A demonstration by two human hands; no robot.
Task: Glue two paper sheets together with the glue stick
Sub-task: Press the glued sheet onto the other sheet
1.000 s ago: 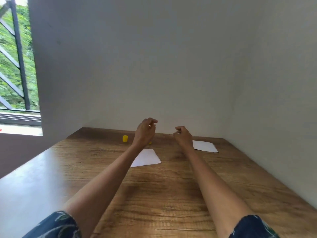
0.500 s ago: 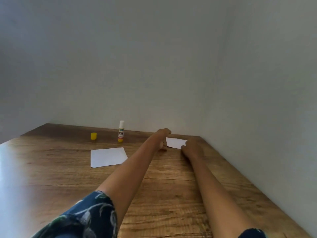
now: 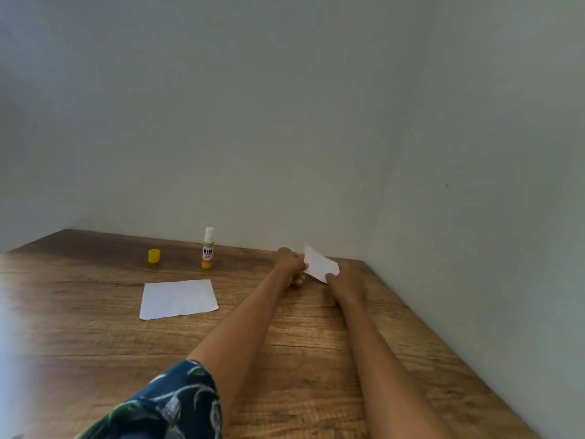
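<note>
Both hands are far off near the back corner of the wooden bench [image 3: 95,343], so the fingers look small and blurry. The left hand [image 3: 289,261] pinches the left edge of a small white paper sheet [image 3: 319,264], and the right hand [image 3: 346,280] pinches its lower right corner. The sheet is lifted off the bench and tilted, with its top corner up by the wall [image 3: 285,122]. I cannot tell how many fingers are closed on it, because the hands cover part of the sheet and each other's fingers are hidden. A second white sheet [image 3: 179,298] lies flat on the bench, well apart to the left of the hands. Behind it the glue stick [image 3: 208,248] stands upright near the wall with its white top bare. Its yellow cap [image 3: 154,256] sits on the bench to the left of it, not touching it. A dark blue patterned sleeve [image 3: 171,407] is cut off at the bottom edge. The left side of the bench is washed out by bright light.
</note>
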